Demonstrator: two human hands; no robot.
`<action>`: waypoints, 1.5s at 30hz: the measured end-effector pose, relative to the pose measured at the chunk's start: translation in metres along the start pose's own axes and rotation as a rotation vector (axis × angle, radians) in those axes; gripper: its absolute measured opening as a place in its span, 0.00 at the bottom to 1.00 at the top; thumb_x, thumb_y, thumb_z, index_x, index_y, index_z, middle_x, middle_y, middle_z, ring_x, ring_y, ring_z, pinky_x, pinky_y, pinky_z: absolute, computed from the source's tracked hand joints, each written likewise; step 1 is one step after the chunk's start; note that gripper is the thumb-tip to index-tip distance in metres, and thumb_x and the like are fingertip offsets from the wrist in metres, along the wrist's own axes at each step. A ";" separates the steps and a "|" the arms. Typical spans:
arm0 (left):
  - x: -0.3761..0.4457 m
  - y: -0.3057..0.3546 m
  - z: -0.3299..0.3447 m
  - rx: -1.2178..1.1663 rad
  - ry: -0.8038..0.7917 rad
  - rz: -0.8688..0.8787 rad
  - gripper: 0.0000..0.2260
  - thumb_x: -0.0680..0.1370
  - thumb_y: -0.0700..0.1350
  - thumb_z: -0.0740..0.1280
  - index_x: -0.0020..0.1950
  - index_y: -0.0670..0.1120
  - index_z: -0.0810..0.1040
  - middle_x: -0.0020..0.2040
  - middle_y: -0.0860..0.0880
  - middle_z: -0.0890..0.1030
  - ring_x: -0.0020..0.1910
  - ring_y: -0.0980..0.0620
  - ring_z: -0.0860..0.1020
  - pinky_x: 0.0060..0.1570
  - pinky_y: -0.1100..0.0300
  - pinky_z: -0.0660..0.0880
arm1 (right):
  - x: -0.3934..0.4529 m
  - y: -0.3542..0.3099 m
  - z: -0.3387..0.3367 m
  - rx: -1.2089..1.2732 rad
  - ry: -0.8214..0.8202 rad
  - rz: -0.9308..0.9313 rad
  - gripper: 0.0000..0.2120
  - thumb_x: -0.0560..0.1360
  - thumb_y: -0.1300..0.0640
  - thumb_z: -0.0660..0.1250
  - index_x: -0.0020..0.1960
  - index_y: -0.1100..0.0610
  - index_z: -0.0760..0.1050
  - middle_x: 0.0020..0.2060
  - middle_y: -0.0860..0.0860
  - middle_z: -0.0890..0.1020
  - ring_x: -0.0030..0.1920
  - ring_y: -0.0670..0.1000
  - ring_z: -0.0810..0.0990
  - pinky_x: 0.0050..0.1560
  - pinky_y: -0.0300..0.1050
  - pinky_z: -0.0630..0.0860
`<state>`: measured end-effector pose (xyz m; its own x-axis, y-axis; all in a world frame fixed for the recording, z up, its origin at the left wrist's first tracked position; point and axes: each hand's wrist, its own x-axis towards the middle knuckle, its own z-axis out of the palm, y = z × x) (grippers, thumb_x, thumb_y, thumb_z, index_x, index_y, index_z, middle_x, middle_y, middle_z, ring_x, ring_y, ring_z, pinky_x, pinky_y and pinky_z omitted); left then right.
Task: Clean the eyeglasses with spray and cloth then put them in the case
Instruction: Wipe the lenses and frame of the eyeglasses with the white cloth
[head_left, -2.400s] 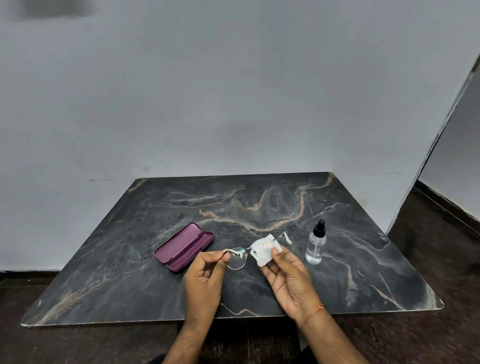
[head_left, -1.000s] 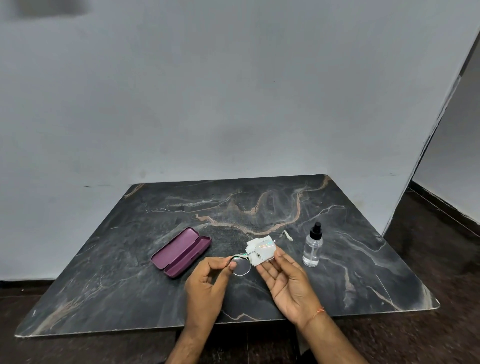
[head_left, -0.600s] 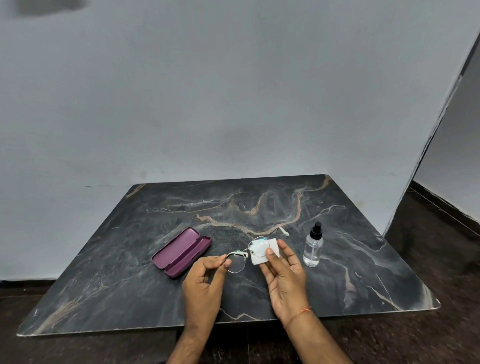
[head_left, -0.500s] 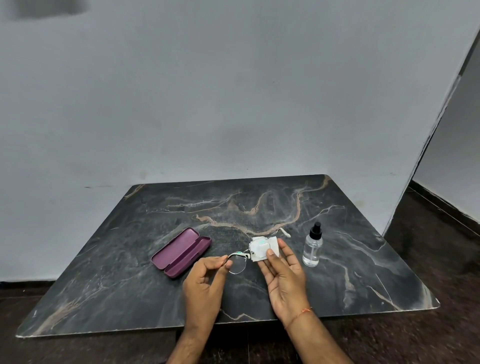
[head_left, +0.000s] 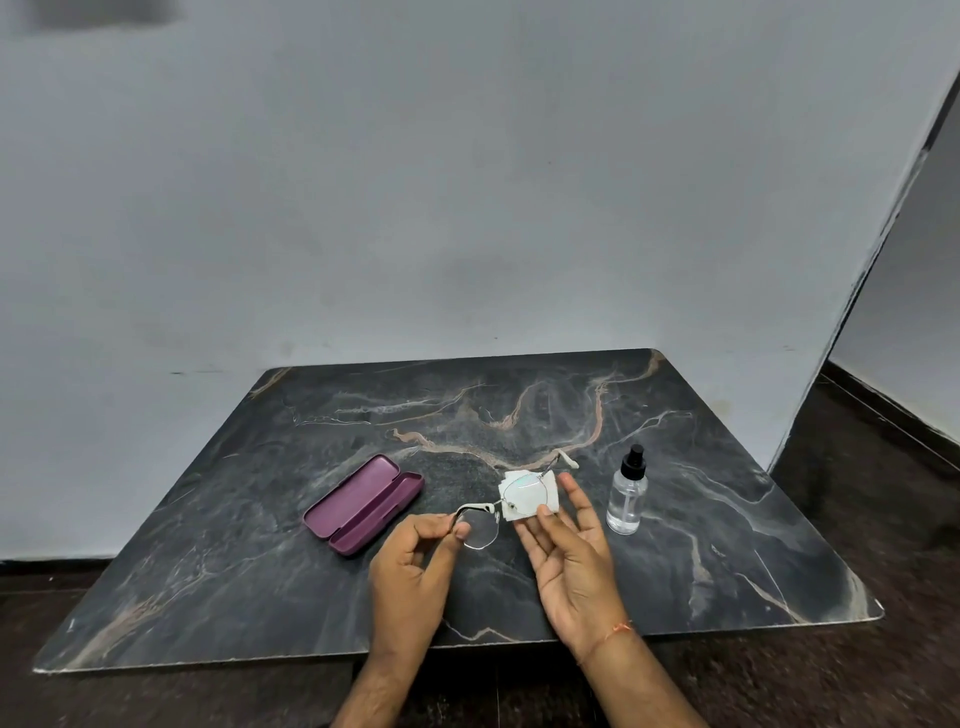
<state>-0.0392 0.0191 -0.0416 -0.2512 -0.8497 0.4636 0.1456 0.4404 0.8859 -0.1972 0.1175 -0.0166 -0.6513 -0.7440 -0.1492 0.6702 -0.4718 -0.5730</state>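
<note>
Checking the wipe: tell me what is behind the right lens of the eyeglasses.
A white cloth lies behind the right lens of the eyeglasses, held by the right hand. The left hand pinches the left end of the frame. The fingers behind the cloth are covered.

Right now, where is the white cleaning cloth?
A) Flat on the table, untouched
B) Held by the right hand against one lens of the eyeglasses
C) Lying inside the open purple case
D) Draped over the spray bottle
B: the right hand holds the white cleaning cloth behind one lens of the eyeglasses, while the left hand pinches the frame at the other lens.
</note>
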 end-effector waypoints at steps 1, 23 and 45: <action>0.000 0.001 0.000 0.001 -0.001 0.005 0.17 0.77 0.69 0.76 0.50 0.56 0.88 0.52 0.51 0.91 0.55 0.50 0.90 0.57 0.53 0.87 | 0.000 0.000 0.000 0.002 -0.001 -0.008 0.32 0.73 0.69 0.71 0.75 0.53 0.74 0.63 0.60 0.86 0.59 0.56 0.89 0.64 0.54 0.83; -0.004 0.004 0.001 0.092 0.059 0.019 0.04 0.82 0.54 0.77 0.52 0.55 0.88 0.51 0.52 0.90 0.54 0.49 0.89 0.57 0.45 0.86 | 0.000 0.007 0.000 -0.071 0.018 -0.030 0.26 0.80 0.72 0.69 0.73 0.53 0.72 0.60 0.61 0.87 0.59 0.57 0.88 0.52 0.50 0.87; -0.002 0.000 0.002 0.115 0.007 -0.002 0.04 0.79 0.52 0.77 0.51 0.54 0.88 0.50 0.54 0.90 0.54 0.51 0.89 0.56 0.48 0.86 | 0.002 0.004 -0.002 -0.030 0.016 -0.006 0.25 0.80 0.74 0.65 0.73 0.55 0.73 0.64 0.60 0.86 0.61 0.57 0.87 0.60 0.55 0.85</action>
<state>-0.0400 0.0216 -0.0425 -0.2446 -0.8525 0.4619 0.0343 0.4685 0.8828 -0.1966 0.1150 -0.0205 -0.6613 -0.7333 -0.1581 0.6551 -0.4619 -0.5979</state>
